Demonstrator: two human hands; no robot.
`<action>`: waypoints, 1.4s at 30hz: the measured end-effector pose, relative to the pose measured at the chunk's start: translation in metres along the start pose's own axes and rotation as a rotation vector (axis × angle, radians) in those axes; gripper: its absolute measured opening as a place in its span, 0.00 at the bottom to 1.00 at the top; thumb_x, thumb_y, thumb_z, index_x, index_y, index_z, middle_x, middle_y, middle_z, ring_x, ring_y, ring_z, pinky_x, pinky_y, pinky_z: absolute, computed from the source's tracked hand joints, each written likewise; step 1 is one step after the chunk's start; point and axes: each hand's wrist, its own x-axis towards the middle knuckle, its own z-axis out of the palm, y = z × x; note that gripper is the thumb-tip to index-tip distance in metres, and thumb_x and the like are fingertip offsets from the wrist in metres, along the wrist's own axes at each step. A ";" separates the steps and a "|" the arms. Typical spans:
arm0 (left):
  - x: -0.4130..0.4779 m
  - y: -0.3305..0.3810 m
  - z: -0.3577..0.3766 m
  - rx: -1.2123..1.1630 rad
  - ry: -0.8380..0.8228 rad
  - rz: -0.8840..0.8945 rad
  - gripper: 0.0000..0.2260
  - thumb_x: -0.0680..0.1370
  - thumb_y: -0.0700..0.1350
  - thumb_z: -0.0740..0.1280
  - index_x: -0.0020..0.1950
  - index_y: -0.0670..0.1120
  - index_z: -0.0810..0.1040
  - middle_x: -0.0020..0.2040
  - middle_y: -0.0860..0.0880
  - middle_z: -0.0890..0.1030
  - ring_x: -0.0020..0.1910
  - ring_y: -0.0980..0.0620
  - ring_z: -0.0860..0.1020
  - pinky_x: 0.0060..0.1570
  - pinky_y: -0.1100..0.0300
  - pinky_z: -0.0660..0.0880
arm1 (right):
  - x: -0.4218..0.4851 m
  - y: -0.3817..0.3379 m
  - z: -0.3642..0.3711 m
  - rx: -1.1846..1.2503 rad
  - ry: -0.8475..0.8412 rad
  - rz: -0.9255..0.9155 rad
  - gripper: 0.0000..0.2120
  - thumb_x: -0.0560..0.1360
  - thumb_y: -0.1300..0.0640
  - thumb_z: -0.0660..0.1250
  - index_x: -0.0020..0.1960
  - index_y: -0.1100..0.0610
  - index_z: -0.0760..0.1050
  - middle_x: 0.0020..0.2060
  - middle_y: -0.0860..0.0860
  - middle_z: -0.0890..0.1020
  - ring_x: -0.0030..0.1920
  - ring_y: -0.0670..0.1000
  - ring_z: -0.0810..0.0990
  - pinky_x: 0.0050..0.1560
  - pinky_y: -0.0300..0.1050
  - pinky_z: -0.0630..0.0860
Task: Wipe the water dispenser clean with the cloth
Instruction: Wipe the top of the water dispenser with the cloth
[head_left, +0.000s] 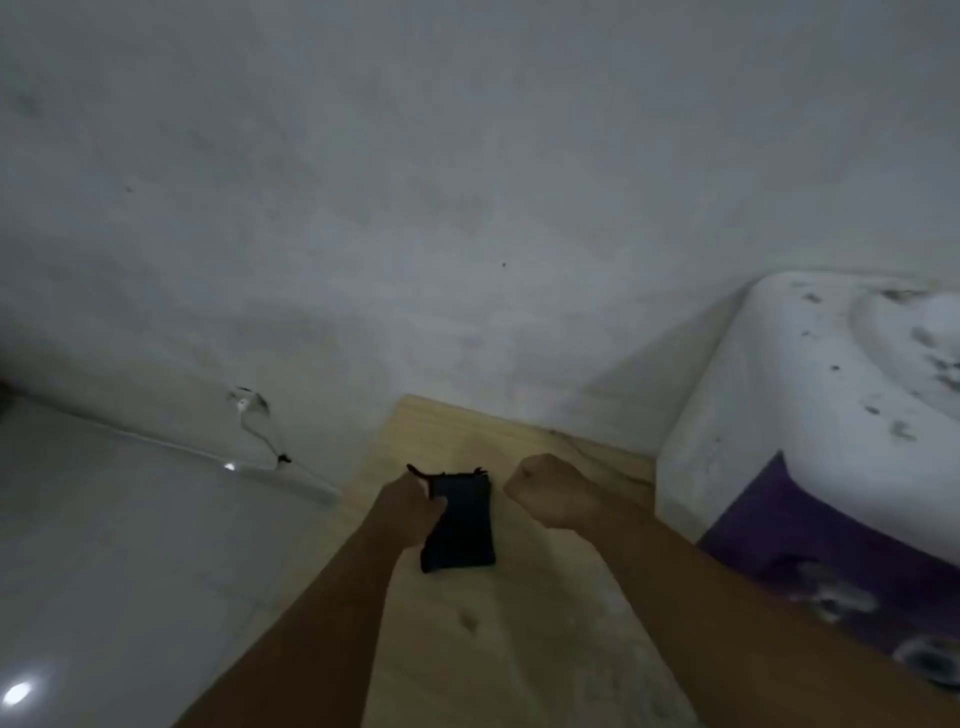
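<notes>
- Water dispenser: cut off by the right edge; only the white, speckled top and part of the purple front show. What the dark specks are cannot be told.
- Tap on the purple front: blurred and clipped at the edge.
- Cloth: dark and folded, weave unreadable; its left edge is hidden under the left hand.
- Left hand: fingertips out of sight against the cloth.
- Right hand: a fist seen from the back, fingertips hidden.
- Both forearms: cut off by the bottom edge.
- Worktop: near end out of frame.
- Wall fitting with thin cable: too blurred to name.
</notes>
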 end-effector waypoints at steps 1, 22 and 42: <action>0.005 -0.004 0.007 -0.018 -0.034 -0.029 0.11 0.82 0.51 0.62 0.50 0.42 0.72 0.45 0.47 0.74 0.43 0.52 0.74 0.48 0.60 0.70 | 0.009 0.004 0.009 0.035 -0.015 0.031 0.12 0.79 0.57 0.58 0.38 0.61 0.69 0.35 0.56 0.72 0.35 0.55 0.73 0.34 0.43 0.65; 0.039 -0.002 0.038 -0.473 -0.027 -0.068 0.07 0.74 0.47 0.70 0.45 0.45 0.74 0.42 0.45 0.78 0.42 0.45 0.79 0.42 0.52 0.74 | 0.055 0.012 0.077 0.843 -0.075 0.422 0.09 0.74 0.60 0.69 0.51 0.64 0.80 0.46 0.59 0.84 0.44 0.56 0.83 0.48 0.51 0.82; -0.128 0.184 -0.052 -1.304 0.055 0.302 0.15 0.83 0.52 0.59 0.59 0.46 0.80 0.56 0.43 0.83 0.54 0.43 0.82 0.53 0.45 0.79 | -0.150 -0.001 -0.084 1.141 0.324 -0.268 0.17 0.76 0.47 0.68 0.61 0.55 0.77 0.51 0.52 0.85 0.51 0.53 0.84 0.54 0.52 0.81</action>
